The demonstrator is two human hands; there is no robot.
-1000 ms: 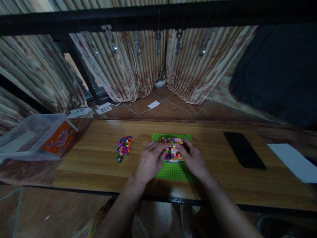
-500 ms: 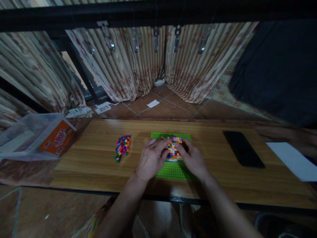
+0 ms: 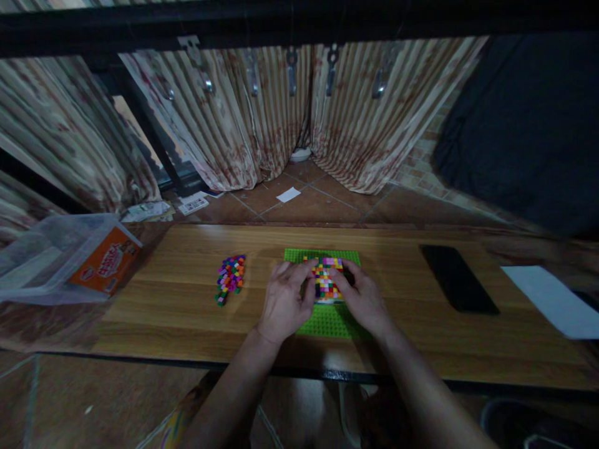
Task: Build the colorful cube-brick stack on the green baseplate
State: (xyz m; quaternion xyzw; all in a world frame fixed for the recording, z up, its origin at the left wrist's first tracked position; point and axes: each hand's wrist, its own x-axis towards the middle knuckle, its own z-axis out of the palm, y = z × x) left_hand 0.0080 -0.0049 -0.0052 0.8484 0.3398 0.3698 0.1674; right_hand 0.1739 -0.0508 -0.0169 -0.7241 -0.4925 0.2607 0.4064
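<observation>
A block of small multicoloured toy bricks sits on a green studded baseplate in the middle of the table. My left hand is closed at the block's left side, its index finger reaching over the top and its thumb lower down. On the opposite side, my right hand grips the right edge, with the thumb lying on the bricks' upper face. My fingers cover both side edges of the block. A pile of loose coloured bricks lies to the left of my left hand.
A clear plastic bin with an orange label stands past the wooden table's left end. On the right lie a black flat phone-like slab and a white sheet. Curtains hang behind.
My left fingers have shifted slightly left, so more of the block's top shows. My right hand stays at the right edge. The camera view has moved a little.
</observation>
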